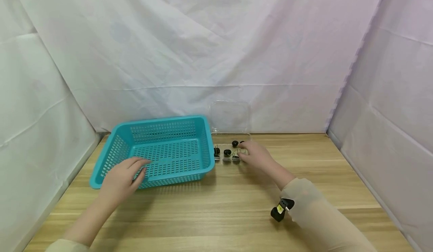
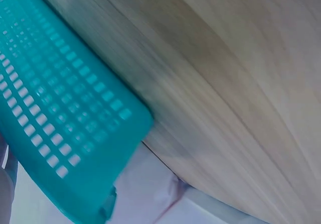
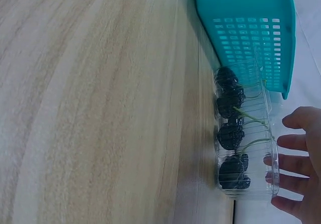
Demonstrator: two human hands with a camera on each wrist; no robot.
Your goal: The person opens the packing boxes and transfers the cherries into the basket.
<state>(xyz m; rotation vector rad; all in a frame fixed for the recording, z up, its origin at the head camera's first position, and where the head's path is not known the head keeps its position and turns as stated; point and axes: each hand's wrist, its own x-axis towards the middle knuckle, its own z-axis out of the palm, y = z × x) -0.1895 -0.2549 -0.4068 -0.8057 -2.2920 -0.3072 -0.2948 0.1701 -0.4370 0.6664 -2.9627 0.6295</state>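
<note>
A clear plastic box (image 3: 261,179) with its lid (image 1: 230,117) raised stands at the back of the table. Several dark, bumpy, mulberry-like berries (image 3: 230,136) with thin green stems lie inside. My right hand (image 1: 255,155) is at the box's right side, with its fingers spread around the rim and some fingertips over the opening; nothing shows in its grasp. A turquoise perforated basket (image 1: 161,177) sits directly left of the box. My left hand (image 1: 120,177) hovers by the basket's near left rim, fingers loosely extended over it; whether they touch it I cannot tell.
The wooden table (image 1: 216,214) extends in front of the basket and box. A white cloth backdrop (image 1: 209,56) hangs behind them, with cloth walls at the left and right. A black camera strap (image 1: 282,208) is on my right wrist.
</note>
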